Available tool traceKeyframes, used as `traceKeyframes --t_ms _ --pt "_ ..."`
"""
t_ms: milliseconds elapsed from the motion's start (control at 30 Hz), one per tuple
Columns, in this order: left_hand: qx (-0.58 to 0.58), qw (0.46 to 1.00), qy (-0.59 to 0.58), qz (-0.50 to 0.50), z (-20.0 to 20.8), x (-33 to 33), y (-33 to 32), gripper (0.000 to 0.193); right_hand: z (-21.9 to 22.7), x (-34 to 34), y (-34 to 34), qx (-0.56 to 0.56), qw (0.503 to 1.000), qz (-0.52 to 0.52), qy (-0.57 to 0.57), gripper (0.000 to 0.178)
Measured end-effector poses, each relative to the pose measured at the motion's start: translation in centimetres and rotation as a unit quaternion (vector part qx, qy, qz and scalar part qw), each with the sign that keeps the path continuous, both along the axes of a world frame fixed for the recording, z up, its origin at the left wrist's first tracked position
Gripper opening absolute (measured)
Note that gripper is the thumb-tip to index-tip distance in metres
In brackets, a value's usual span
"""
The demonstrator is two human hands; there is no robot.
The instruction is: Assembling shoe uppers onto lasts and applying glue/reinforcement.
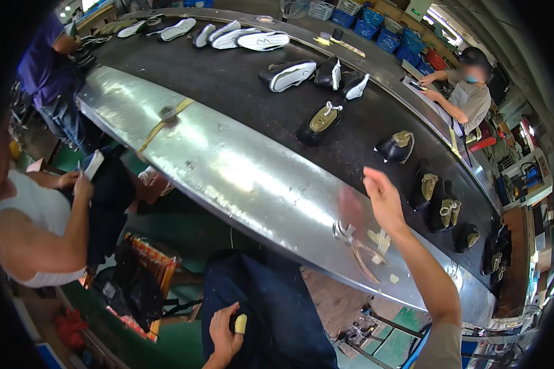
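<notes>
My right hand (pixel 385 200) reaches out over the metal bench (pixel 258 163) toward the dark conveyor belt (pixel 221 86), its fingers partly extended and nothing in them. Closest to it on the belt is a black shoe upper (pixel 395 146) with a tan inside. Below that hand, a pair of pincers (pixel 358 251) with long curved handles lies on the bench by some pale tape scraps (pixel 380 240). My left hand (pixel 223 332) rests on my dark trousers (pixel 261 307), fingers loosely bent and apart from the thumb, which wears a yellow finger cover (pixel 240 324).
Black shoes with white soles (pixel 263 40) and more uppers (pixel 446 206) line the belt. At left a co-worker (pixel 40 227) sits holding a shoe; another stands in purple (pixel 43 67). A masked person (pixel 471 95) works across the belt. Blue baskets (pixel 366 24) stand behind.
</notes>
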State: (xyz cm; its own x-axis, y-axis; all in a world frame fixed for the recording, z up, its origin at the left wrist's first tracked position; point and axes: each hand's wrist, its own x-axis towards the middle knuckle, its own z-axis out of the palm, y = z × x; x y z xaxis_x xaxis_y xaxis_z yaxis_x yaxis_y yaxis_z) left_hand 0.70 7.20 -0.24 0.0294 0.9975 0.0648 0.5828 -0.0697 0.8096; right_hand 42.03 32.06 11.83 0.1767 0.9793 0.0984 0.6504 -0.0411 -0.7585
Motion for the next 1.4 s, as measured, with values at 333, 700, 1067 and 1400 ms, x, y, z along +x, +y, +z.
traceKeyframes --t_ms 333,700,1067,1400 --pt "-0.072 0.995 0.059 0.016 -4.8 -1.2 8.9 0.033 -11.9 2.3 43.7 -0.041 0.991 -0.126 0.02 0.089" --pt "-0.056 0.996 0.047 0.053 0.7 -6.8 -5.4 0.033 -2.0 16.1 30.1 0.066 0.902 -0.162 0.395 0.068" --pt "-0.15 0.925 -0.349 0.022 6.9 -1.7 -8.7 0.032 19.5 -2.2 -20.7 0.223 0.971 -0.077 -0.03 0.036" --pt "-0.229 0.79 -0.559 0.103 4.5 4.5 -16.8 0.059 6.1 -14.3 -26.0 0.063 0.985 0.085 -0.137 0.032"
